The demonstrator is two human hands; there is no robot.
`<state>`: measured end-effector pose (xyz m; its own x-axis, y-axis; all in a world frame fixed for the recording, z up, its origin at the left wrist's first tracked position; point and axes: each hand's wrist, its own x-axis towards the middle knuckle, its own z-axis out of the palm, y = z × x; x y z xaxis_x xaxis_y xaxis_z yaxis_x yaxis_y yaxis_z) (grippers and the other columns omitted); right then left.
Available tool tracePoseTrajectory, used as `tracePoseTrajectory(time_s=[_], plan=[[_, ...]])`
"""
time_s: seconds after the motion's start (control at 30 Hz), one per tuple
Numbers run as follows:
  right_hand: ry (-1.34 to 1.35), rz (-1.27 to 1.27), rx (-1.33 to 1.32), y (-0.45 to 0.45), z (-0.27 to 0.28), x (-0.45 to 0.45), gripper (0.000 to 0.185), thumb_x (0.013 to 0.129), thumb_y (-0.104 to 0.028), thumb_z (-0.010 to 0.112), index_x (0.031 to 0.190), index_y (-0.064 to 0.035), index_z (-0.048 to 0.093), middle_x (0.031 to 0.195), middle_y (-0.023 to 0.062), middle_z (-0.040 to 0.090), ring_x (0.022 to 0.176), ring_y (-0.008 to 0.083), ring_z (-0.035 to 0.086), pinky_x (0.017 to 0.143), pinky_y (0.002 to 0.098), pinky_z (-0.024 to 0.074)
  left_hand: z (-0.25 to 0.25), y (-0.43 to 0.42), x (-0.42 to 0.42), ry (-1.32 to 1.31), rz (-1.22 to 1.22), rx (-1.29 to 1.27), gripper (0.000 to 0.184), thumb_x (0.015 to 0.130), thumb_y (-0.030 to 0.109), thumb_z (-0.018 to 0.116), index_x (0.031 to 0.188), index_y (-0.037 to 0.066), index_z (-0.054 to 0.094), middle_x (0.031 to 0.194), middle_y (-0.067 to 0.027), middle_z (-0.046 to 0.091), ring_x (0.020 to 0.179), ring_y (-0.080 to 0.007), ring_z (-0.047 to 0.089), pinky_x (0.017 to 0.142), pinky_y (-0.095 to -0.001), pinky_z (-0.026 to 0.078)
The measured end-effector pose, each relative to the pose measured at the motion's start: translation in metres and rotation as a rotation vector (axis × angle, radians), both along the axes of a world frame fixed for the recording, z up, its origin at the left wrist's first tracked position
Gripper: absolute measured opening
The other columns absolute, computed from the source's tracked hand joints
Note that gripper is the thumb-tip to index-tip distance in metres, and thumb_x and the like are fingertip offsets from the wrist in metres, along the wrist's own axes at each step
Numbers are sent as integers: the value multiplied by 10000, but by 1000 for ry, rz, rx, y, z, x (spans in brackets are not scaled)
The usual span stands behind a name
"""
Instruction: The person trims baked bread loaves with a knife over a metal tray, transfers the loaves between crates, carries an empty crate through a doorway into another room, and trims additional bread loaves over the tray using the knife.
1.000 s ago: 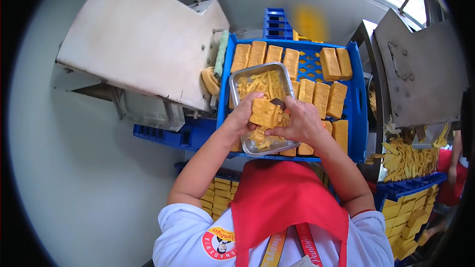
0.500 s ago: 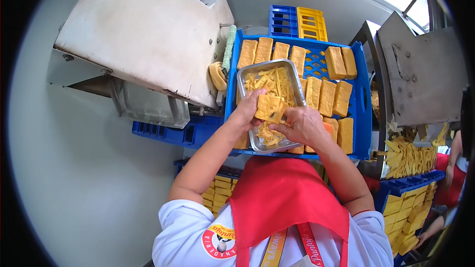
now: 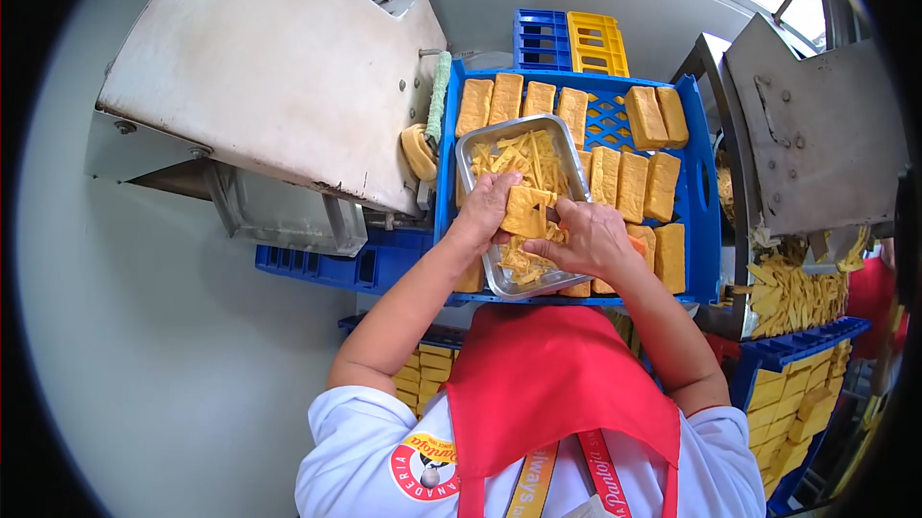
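Note:
My left hand (image 3: 487,211) is closed on a golden-brown bread loaf (image 3: 524,214), its end face turned up. My right hand (image 3: 588,239) is curled closed at the loaf's right side, around what looks like a knife with an orange handle (image 3: 637,245). Most of that knife is hidden by my fingers; a dark pointed shape shows against the loaf. Beneath both hands lies a metal pan (image 3: 468,148) holding yellow crust strips (image 3: 525,160). The pan rests on a blue crate (image 3: 706,268) among several brick-shaped loaves (image 3: 632,187).
A large metal machine housing (image 3: 259,67) stands at left, with a green cloth roll (image 3: 439,96) beside it. Another metal machine (image 3: 826,134) is at right, above heaped yellow strips (image 3: 792,297). Blue (image 3: 541,38) and yellow crates (image 3: 597,43) stand behind; stacked loaves (image 3: 792,403) fill a lower crate.
The dark pointed shape has moved up and right toward the loaf's edge. The loaf is slightly turned in my left hand. A co-worker at far right has mostly moved out of view.

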<state>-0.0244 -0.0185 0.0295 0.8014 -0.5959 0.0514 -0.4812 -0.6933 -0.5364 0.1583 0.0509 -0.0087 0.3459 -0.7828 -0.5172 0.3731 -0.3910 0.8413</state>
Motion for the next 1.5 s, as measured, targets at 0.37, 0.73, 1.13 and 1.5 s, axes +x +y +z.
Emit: tracePoseTrajectory(time_s=[0.37, 0.73, 1.13, 1.5], plan=[[-123, 58, -49, 22, -28, -2, 534, 851, -566, 622, 705, -53, 659, 624, 161, 621, 586, 361, 635, 549, 476, 499, -7, -2, 9, -12, 90, -63, 541, 846, 383, 671, 1247, 96, 446, 916, -72, 597, 708, -143, 607, 477, -288, 497], [27, -108, 238, -5, -12, -26, 700, 687, -673, 739, 838, 1, 627, 720, 200, 646, 730, 394, 662, 665, 457, 514, -14, 31, 6, -348, -13, -463, 683, 668, -149, 649, 1296, 31, 451, 1164, -49, 586, 1091, -152, 585, 952, -286, 465], [-23, -15, -61, 10, 17, -13, 612, 765, -634, 701, 792, -35, 575, 734, 177, 630, 719, 371, 653, 626, 450, 495, -27, 40, -10, -689, -73, -495, 550, 681, -83, 730, 1169, 75, 528, 1115, -104, 590, 1091, -257, 583, 921, -327, 466], [-76, -96, 744, 5, -23, -10, 676, 849, -646, 595, 667, 1, 655, 602, 185, 620, 605, 332, 645, 561, 444, 474, 2, 36, -19, -1126, -140, -588, 555, 656, -73, 719, 1153, 104, 546, 1128, -116, 595, 1124, -329, 568, 1025, -408, 414]])
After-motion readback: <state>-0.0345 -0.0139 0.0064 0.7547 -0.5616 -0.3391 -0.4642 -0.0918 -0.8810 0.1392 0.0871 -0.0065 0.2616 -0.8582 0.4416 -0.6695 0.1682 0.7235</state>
